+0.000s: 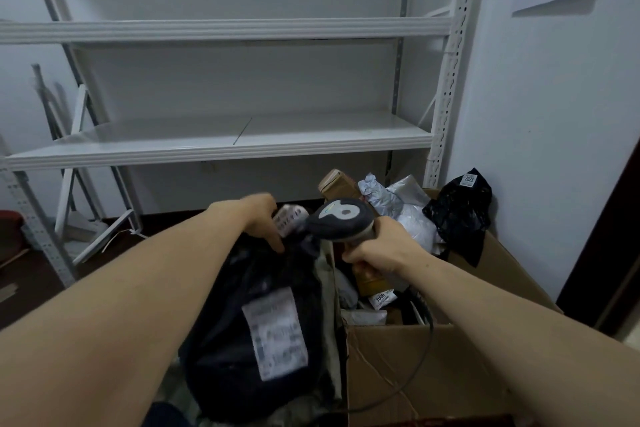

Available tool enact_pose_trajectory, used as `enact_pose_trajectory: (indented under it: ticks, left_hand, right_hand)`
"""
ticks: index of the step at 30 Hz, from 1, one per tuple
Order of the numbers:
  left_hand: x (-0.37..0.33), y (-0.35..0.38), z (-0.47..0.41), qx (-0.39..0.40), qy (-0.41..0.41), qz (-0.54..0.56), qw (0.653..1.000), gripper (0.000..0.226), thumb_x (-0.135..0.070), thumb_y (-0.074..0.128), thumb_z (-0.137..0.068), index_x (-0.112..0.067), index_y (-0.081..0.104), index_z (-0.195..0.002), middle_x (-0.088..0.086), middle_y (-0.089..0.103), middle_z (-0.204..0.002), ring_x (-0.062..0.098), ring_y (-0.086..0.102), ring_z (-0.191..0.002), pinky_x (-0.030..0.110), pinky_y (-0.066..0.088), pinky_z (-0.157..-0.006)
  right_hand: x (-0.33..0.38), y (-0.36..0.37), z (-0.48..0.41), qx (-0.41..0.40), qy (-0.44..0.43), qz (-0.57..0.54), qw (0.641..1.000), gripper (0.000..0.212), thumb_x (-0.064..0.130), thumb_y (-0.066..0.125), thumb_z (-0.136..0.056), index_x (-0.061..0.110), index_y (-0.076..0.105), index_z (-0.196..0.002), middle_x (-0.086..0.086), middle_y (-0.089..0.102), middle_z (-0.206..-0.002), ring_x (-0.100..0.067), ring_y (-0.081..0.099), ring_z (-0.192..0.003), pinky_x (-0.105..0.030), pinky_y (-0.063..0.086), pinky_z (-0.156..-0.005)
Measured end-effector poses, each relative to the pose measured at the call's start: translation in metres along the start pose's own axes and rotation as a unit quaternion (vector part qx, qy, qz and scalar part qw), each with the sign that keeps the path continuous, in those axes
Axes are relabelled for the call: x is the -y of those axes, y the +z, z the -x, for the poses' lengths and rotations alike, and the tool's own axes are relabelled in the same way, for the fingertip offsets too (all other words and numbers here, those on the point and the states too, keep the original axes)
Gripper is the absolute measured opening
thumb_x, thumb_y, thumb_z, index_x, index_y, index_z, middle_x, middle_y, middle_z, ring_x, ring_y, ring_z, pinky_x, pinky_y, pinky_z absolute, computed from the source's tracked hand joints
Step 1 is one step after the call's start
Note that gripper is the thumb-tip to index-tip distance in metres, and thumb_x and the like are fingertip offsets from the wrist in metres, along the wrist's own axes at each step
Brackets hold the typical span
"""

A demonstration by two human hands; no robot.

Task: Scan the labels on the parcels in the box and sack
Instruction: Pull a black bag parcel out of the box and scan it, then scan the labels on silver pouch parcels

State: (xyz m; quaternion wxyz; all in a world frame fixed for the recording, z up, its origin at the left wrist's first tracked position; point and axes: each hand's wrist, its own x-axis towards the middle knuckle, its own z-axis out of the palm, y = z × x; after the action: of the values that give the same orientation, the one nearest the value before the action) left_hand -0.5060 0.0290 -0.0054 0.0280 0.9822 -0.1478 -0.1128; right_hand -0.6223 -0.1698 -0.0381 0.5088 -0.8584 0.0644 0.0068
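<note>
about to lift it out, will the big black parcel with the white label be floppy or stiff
Probably floppy: the black parcel is a wrinkled plastic bag that bulges softly. Its glossy film may be slippery. The left hand grips it at the top, so it would likely sag below.

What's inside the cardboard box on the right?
The cardboard box holds a black bag parcel, silver mailers, a brown carton. Anything deeper is hidden.

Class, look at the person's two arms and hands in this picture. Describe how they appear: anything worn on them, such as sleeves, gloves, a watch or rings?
Both forearms are bare up to the picture's edge: no sleeves show. The left hand and the right hand wear no gloves. No watch, wristband or ring is visible on either wrist or on the fingers that show. No markings can be seen.
</note>
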Motion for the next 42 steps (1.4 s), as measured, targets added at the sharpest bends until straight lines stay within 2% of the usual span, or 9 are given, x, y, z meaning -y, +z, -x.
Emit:
enact_pose_trajectory:
  ticks: [9,12,15,18,22,28,32,37,42]
  left_hand:
    - [0.037,-0.069,0.004,-0.363,-0.091,-0.007,0.927,0.032,-0.025,0.053,-0.086,-0.007,0.056,-0.113,0.016,0.062,-0.106,0.036,0.060,-0.097,0.037,0.047,-0.075]
    - [0.042,-0.036,0.003,-0.299,-0.063,0.032,0.951,0.038,-0.029,0.058,-0.084,-0.013,0.053,-0.119,0.012,0.061,-0.112,0.032,0.059,-0.102,0.037,0.047,-0.079]
    - [0.046,0.026,-0.003,-0.048,-0.028,0.074,0.996,0.041,-0.038,0.077,-0.074,-0.018,0.061,-0.106,0.003,0.063,-0.107,0.023,0.060,-0.100,0.028,0.047,-0.075]
    - [0.043,0.081,-0.010,0.127,-0.029,0.200,0.971,0.053,-0.048,0.078,-0.071,-0.027,0.057,-0.115,-0.002,0.061,-0.116,0.019,0.058,-0.109,0.029,0.047,-0.087]
    - [0.043,0.122,-0.031,0.134,-0.051,0.177,0.974,0.085,-0.050,0.067,-0.081,-0.022,0.026,-0.150,0.001,0.036,-0.151,0.022,0.037,-0.137,0.035,0.033,-0.111]
    - [0.017,0.117,-0.059,0.040,-0.002,0.102,0.994,0.039,-0.038,0.060,-0.087,-0.018,0.060,-0.121,0.009,0.057,-0.130,0.025,0.054,-0.116,0.033,0.044,-0.093]
    - [-0.028,0.104,-0.077,-0.035,0.045,0.098,0.994,0.020,-0.027,0.056,-0.088,-0.013,0.054,-0.074,0.014,0.057,-0.078,0.024,0.048,-0.072,0.029,0.037,-0.063]
    - [-0.090,0.109,-0.115,-0.025,0.092,0.151,0.984,0.020,-0.020,0.060,-0.087,-0.013,0.072,-0.102,0.002,0.067,-0.106,0.019,0.061,-0.099,0.027,0.050,-0.080]
    - [-0.143,0.129,-0.174,0.013,0.103,0.111,0.988,0.019,-0.018,0.061,-0.085,-0.007,0.072,-0.097,0.005,0.067,-0.106,0.019,0.061,-0.096,0.030,0.052,-0.079]
  right_hand:
    - [0.001,0.031,-0.034,-0.043,0.027,-0.051,0.997,0.006,0.003,0.069,-0.078,0.003,0.064,-0.074,-0.009,0.061,-0.053,-0.015,0.050,-0.038,-0.028,0.044,-0.048]
    - [0.000,0.041,-0.042,-0.046,0.034,-0.073,0.996,0.015,0.002,0.069,-0.079,0.002,0.062,-0.066,-0.007,0.059,-0.048,-0.015,0.049,-0.036,-0.027,0.042,-0.045]
    - [-0.005,0.051,-0.049,-0.041,0.051,-0.082,0.995,0.019,0.003,0.069,-0.079,0.002,0.061,-0.063,-0.009,0.058,-0.050,-0.015,0.049,-0.037,-0.024,0.040,-0.042]
    - [-0.017,0.059,-0.054,-0.032,0.073,-0.085,0.993,0.020,0.002,0.069,-0.080,0.002,0.060,-0.062,-0.010,0.057,-0.051,-0.017,0.049,-0.039,-0.025,0.041,-0.043]
    - [-0.035,0.060,-0.064,-0.026,0.111,-0.115,0.987,0.015,0.001,0.068,-0.081,-0.001,0.060,-0.068,-0.012,0.057,-0.054,-0.019,0.050,-0.042,-0.027,0.041,-0.045]
    - [-0.062,0.036,-0.075,-0.050,0.182,-0.244,0.951,0.014,0.007,0.068,-0.085,-0.004,0.061,-0.079,-0.014,0.059,-0.058,-0.019,0.054,-0.044,-0.025,0.044,-0.044]
    - [-0.091,0.003,-0.078,-0.054,0.229,-0.324,0.916,0.023,0.017,0.068,-0.087,-0.004,0.060,-0.093,-0.018,0.065,-0.062,-0.022,0.064,-0.048,-0.027,0.054,-0.044]
    - [-0.134,-0.041,-0.090,-0.123,0.255,-0.361,0.888,0.025,0.020,0.069,-0.086,-0.002,0.058,-0.083,-0.020,0.066,-0.064,-0.024,0.065,-0.049,-0.028,0.055,-0.045]
    - [-0.180,-0.072,-0.120,-0.151,0.271,-0.405,0.860,0.019,0.015,0.066,-0.087,0.000,0.056,-0.081,-0.017,0.065,-0.058,-0.018,0.060,-0.039,-0.022,0.047,-0.036]
